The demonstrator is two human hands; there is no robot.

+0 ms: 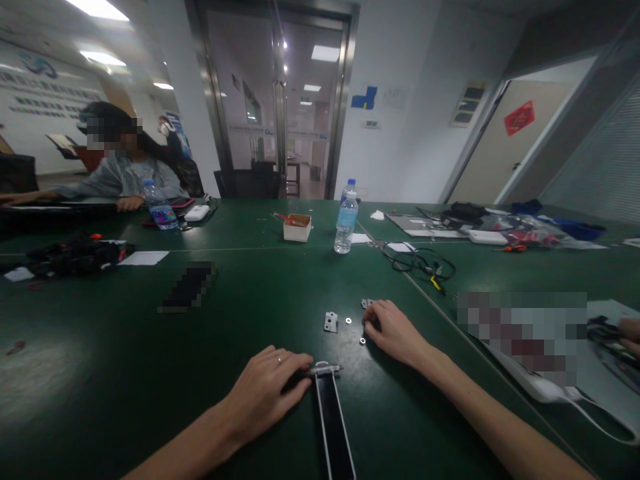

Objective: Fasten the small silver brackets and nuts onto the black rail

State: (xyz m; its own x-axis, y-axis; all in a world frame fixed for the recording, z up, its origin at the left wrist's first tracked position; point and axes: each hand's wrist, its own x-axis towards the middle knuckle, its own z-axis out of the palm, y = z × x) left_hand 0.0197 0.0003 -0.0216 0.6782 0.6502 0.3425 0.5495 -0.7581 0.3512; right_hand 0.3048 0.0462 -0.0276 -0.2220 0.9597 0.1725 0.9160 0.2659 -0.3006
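A long black bar with silver edges, like a small conveyor [334, 427], lies on the green table and runs out at the bottom edge. Across its far end sits a metal shaft [327, 369]. My left hand [265, 387] pinches the left end of that shaft between thumb and fingers. To the right, my right hand [393, 333] rests on the table with fingers curled together; what they hold, if anything, is hidden. Just past its fingertips lies a small metal bracket [367, 303], partly covered. Nearby are a second metal bracket [331, 322], a small ring [349, 321] and another ring [363, 341].
Farther back stand water bottles [345, 227] and a small open box [297, 229]. A dark phone-like slab [190, 287] lies left. Black cables [425, 263] and a white power strip [543, 387] are right. A person [135, 160] sits across at left; another hand [630, 330] shows at far right.
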